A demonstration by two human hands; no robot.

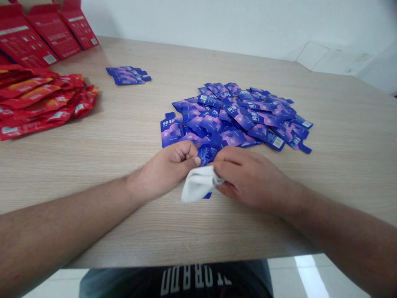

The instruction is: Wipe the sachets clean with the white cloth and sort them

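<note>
Between my hands is a blue-purple sachet point(207, 155), its printed back facing up. My left hand point(173, 167) is closed, pinching the sachet's left edge between thumb and curled fingers. A bunched white cloth point(198, 184) is gripped in my right hand point(251, 176), which is closed beside the sachet's right side. The cloth hangs over the lower part of the sachet, and a blue corner shows beneath it. Just beyond my hands lies a loose pile of similar sachets point(238, 114), printed with pink shapes and white characters.
A small group of the same sachets point(128, 75) lies apart at the back left. Red packets point(46, 99) are heaped on the left, with open red boxes point(52, 35) behind them. The wooden table point(130, 240) meets a white wall at the back.
</note>
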